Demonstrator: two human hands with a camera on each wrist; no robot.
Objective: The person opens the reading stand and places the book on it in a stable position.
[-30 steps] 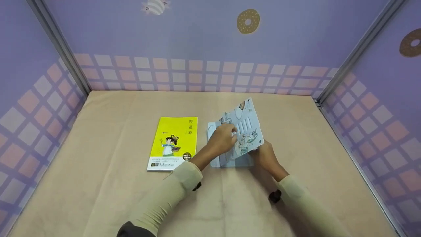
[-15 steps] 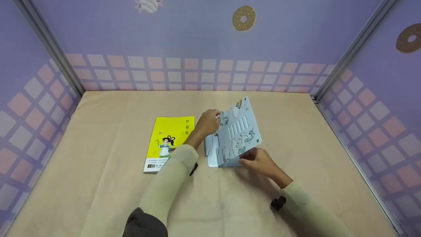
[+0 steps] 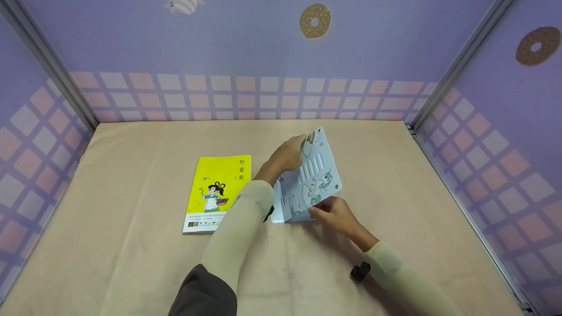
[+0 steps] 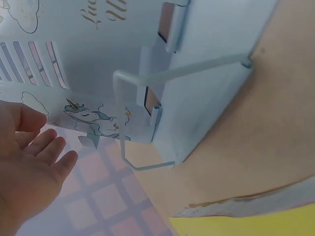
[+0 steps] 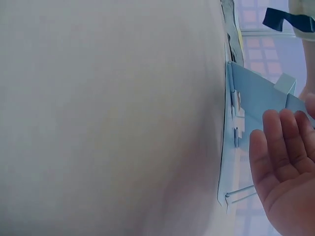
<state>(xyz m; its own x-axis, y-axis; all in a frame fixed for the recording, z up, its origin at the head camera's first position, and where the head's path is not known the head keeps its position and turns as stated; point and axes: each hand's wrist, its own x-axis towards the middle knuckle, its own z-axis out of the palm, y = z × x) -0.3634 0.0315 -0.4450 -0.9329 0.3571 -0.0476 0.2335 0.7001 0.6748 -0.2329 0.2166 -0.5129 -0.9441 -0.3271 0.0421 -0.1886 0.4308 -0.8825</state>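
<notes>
A pale blue folding book stand (image 3: 314, 175), printed with unicorns and cut with slots, rests on the cloth with its panel raised at a slant. My left hand (image 3: 288, 153) pinches the panel's far upper edge between thumb and forefinger; its other fingers lie loose in the left wrist view. At the near lower corner, my right hand (image 3: 338, 216) pinches the panel edge with thumb and forefinger. Its other fingers (image 5: 285, 147) stretch out in the right wrist view. A bent wire support (image 4: 147, 78) projects from the stand's base (image 4: 211, 73).
A yellow book (image 3: 219, 175) with a drawn figure lies left of the stand, partly behind the left sleeve (image 3: 239, 228). Beige cloth (image 3: 395, 188) covers the table. Purple walls (image 3: 246, 39) with checks enclose it at the back and sides.
My left hand has moved from in front of the panel to its far upper edge. The right hand has come forward along the lower edge, its thumb now showing. The camera view has shifted slightly.
</notes>
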